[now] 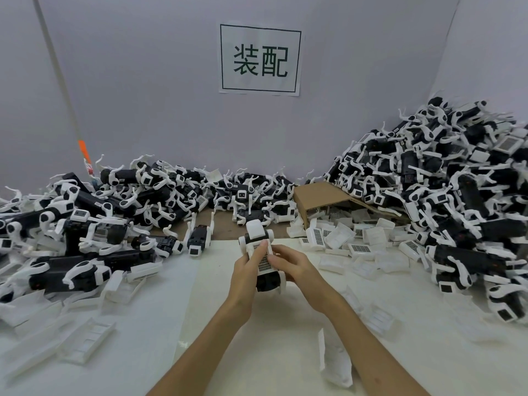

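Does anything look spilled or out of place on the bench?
Yes. The brown cardboard box lies tipped and crushed under the right heap of black-and-white toy dogs, white plastic grille covers spilled from it across the table.

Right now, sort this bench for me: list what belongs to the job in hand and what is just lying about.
In the job: toy dog, gripped by left hand and right hand; grid cover on its body.
Lying about: left heap of dogs; right heap of dogs; loose covers; cardboard box; wall sign.
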### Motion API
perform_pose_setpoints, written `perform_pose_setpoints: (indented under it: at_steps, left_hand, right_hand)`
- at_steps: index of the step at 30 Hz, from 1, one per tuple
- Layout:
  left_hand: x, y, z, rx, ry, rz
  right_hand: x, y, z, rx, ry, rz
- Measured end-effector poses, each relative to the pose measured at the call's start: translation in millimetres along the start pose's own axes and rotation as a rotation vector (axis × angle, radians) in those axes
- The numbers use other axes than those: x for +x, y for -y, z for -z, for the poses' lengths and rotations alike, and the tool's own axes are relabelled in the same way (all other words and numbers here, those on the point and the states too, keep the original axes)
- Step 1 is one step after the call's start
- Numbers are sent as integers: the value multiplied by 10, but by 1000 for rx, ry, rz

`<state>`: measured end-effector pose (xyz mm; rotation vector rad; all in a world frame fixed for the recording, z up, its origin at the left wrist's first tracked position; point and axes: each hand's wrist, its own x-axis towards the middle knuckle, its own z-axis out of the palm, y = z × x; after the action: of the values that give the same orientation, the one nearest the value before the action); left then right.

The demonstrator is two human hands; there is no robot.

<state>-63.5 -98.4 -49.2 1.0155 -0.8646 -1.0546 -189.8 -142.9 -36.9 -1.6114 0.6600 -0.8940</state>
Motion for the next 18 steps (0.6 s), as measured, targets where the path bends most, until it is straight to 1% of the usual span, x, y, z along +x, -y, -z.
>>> perform_pose_setpoints:
  at_steps: [6, 12, 18]
  left_hand:
    - [42, 38, 13, -5, -65, 40]
    - [71, 53, 28, -3, -69, 68]
    - [71, 60, 42, -11, -69, 111]
  right_hand:
    - [13, -17, -54, -49, -25, 29]
    - [18, -40, -56, -68, -17, 51]
    - [72, -118, -58, -169, -67, 58]
